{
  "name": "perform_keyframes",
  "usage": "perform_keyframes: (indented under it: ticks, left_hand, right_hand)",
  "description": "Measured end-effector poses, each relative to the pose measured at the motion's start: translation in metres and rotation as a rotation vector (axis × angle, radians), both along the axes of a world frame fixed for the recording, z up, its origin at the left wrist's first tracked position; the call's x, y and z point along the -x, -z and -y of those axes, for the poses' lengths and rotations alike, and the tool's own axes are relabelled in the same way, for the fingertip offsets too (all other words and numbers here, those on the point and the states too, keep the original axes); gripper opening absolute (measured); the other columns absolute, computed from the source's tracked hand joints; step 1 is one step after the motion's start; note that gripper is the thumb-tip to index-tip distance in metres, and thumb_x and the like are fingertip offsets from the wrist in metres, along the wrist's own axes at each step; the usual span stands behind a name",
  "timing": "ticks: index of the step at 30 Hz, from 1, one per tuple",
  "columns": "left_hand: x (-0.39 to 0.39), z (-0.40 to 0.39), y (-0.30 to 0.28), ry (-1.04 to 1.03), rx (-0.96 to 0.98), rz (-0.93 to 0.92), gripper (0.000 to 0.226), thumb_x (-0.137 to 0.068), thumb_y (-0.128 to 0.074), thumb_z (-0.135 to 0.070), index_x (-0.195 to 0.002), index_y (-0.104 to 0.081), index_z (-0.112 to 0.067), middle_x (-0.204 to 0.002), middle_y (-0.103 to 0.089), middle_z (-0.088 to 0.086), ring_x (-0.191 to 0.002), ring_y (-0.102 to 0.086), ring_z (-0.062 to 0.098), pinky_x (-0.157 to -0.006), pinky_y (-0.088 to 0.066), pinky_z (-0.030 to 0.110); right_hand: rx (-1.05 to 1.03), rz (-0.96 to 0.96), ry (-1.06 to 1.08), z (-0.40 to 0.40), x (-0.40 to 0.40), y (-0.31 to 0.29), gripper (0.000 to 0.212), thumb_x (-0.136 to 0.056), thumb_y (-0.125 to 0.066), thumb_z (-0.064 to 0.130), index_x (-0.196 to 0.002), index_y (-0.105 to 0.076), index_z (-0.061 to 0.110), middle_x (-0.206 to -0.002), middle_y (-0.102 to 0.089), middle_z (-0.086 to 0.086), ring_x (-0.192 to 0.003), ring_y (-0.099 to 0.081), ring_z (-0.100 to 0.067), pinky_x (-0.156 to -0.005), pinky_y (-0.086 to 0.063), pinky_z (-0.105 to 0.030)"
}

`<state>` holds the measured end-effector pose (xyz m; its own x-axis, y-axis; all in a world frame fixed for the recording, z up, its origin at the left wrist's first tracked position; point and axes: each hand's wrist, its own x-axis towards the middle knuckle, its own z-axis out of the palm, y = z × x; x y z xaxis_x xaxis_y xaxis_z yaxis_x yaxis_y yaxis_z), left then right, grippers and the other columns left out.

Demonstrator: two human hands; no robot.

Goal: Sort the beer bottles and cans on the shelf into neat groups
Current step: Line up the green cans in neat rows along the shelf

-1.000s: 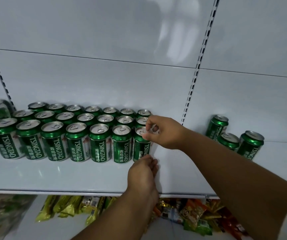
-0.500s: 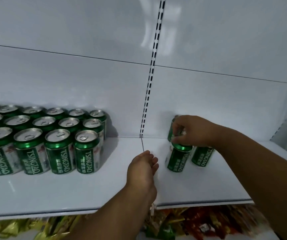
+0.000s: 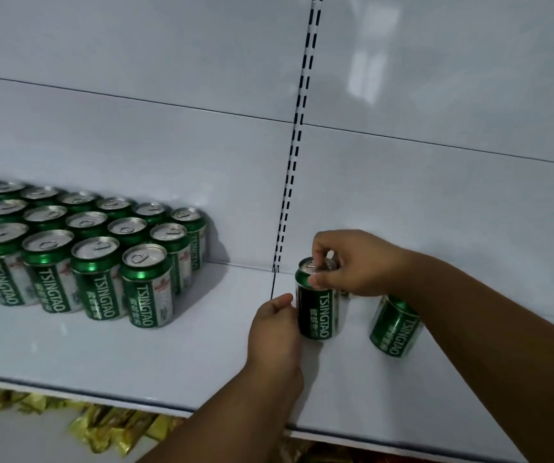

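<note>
From the head camera, the right hand (image 3: 357,262) grips the top of a green and silver aluminium beer can marked TSINGTAO (image 3: 319,305): the thumb presses the front of the green shoulder, and the other fingers curl over the silver lid from behind. This can stands upright on the white metal shelf board (image 3: 168,355), just to the right of the seam between two boards. The left hand (image 3: 274,332) is at the left side of the same can, its fingers bent toward the can wall and touching it; whether they really clasp the can I cannot tell, because the back of the hand covers them.

Just right of the gripped can, under the right forearm, stands a second green beer can (image 3: 394,329), apart from the first one and partly hidden by the arm. Behind the right hand a small part of something more shows, too hidden to name.

Well to the left of both hands is the block of green beer cans in three rows (image 3: 78,255), packed close together against the white back wall (image 3: 135,145). Between this block and the gripped can is bare shelf. The slotted upright rail (image 3: 297,128) rises just behind the left hand. The front edge of the shelf runs below the left wrist, and under it lie yellow snack packets (image 3: 108,426).
</note>
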<state>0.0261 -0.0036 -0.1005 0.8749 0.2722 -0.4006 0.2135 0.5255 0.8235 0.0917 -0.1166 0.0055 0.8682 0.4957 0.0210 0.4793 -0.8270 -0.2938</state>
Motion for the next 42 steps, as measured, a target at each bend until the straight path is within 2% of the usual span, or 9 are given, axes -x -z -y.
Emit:
perform_keyframes:
  ticks: [2,7,12,16,19,24,31,36,42]
  left_hand:
    - [-0.004,-0.013,0.004,-0.015,-0.01,0.008,0.032,-0.091,-0.049,-0.002,-0.113,-0.064,-0.021,-0.103,-0.07,0.008,-0.096,-0.066,0.025,-0.09,-0.055,0.042]
    - [-0.022,-0.062,0.008,-0.094,0.031,0.017,0.044,-0.087,-0.046,0.005,-0.107,-0.069,-0.027,-0.083,-0.07,0.007,-0.075,-0.056,0.02,-0.072,-0.047,0.031]
    - [-0.051,-0.095,0.011,-0.136,0.189,0.035,0.04,-0.092,-0.051,0.006,-0.123,-0.061,-0.017,-0.112,-0.068,0.01,-0.102,-0.064,0.02,-0.089,-0.053,0.029]
    - [-0.067,-0.103,0.016,-0.144,0.203,0.035,0.041,-0.096,-0.048,0.002,-0.133,-0.057,-0.012,-0.106,-0.066,0.006,-0.084,-0.06,0.014,-0.076,-0.05,0.024]
    - [-0.07,-0.11,0.014,-0.127,0.222,0.042,0.043,-0.1,-0.042,0.0,-0.14,-0.05,-0.013,-0.109,-0.063,0.002,-0.083,-0.056,0.009,-0.086,-0.047,0.028]
    - [-0.061,-0.112,0.018,-0.036,-0.076,0.046,0.033,-0.096,-0.047,-0.006,-0.128,-0.056,-0.009,-0.127,-0.061,0.02,-0.119,-0.057,0.039,-0.1,-0.045,0.045]
    - [-0.058,-0.111,0.022,-0.01,-0.157,0.076,0.034,-0.097,-0.048,-0.008,-0.13,-0.054,-0.004,-0.129,-0.058,0.024,-0.12,-0.055,0.041,-0.102,-0.044,0.051]
    - [-0.055,-0.11,0.014,-0.016,-0.116,0.097,0.046,-0.102,-0.045,-0.008,-0.147,-0.041,-0.019,-0.148,-0.043,0.001,-0.138,-0.04,0.02,-0.11,-0.029,0.026]
    - [-0.054,-0.105,0.012,0.024,-0.14,0.106,0.042,-0.103,-0.042,-0.008,-0.143,-0.044,-0.021,-0.146,-0.046,-0.001,-0.132,-0.044,0.017,-0.106,-0.032,0.025]
  right_hand:
    - [-0.076,0.011,-0.011,-0.014,-0.009,-0.001,0.023,-0.081,-0.075,0.04,-0.087,-0.057,0.029,-0.085,-0.059,0.01,-0.076,-0.062,-0.014,-0.06,-0.05,-0.03]
    - [-0.208,0.095,-0.02,-0.067,-0.04,0.002,0.019,-0.082,-0.076,0.033,-0.089,-0.059,0.026,-0.086,-0.059,0.013,-0.08,-0.056,-0.007,-0.062,-0.041,-0.023]
    - [-0.276,0.091,-0.015,-0.122,-0.063,0.015,0.019,-0.083,-0.075,0.026,-0.093,-0.059,0.023,-0.089,-0.057,0.015,-0.082,-0.053,-0.001,-0.066,-0.042,-0.02]
    - [-0.264,0.122,-0.002,-0.144,-0.071,0.023,0.018,-0.084,-0.075,0.023,-0.094,-0.06,0.02,-0.091,-0.057,0.012,-0.083,-0.054,-0.007,-0.066,-0.041,-0.017]
    - [-0.278,0.107,0.042,-0.152,-0.075,0.028,0.017,-0.085,-0.074,0.023,-0.093,-0.059,0.022,-0.091,-0.058,0.011,-0.081,-0.053,-0.002,-0.064,-0.04,-0.018]
    - [-0.217,0.109,0.09,-0.164,-0.076,0.036,0.018,-0.087,-0.071,0.024,-0.099,-0.059,0.021,-0.101,-0.059,0.003,-0.091,-0.056,-0.014,-0.073,-0.042,-0.026]
    - [-0.194,0.15,0.097,-0.172,-0.079,0.036,0.016,-0.084,-0.075,0.023,-0.092,-0.062,0.02,-0.1,-0.053,-0.001,-0.085,-0.054,-0.015,-0.068,-0.038,-0.021]
    - [-0.205,0.171,0.087,-0.173,-0.08,0.038,0.017,-0.084,-0.075,0.021,-0.076,-0.06,0.019,-0.094,-0.054,-0.001,-0.079,-0.054,-0.013,-0.061,-0.035,-0.015]
    - [-0.123,0.201,0.08,-0.165,-0.076,0.033,0.014,-0.085,-0.072,0.024,-0.089,-0.06,0.02,-0.103,-0.053,-0.002,-0.088,-0.053,-0.015,-0.074,-0.039,-0.026]
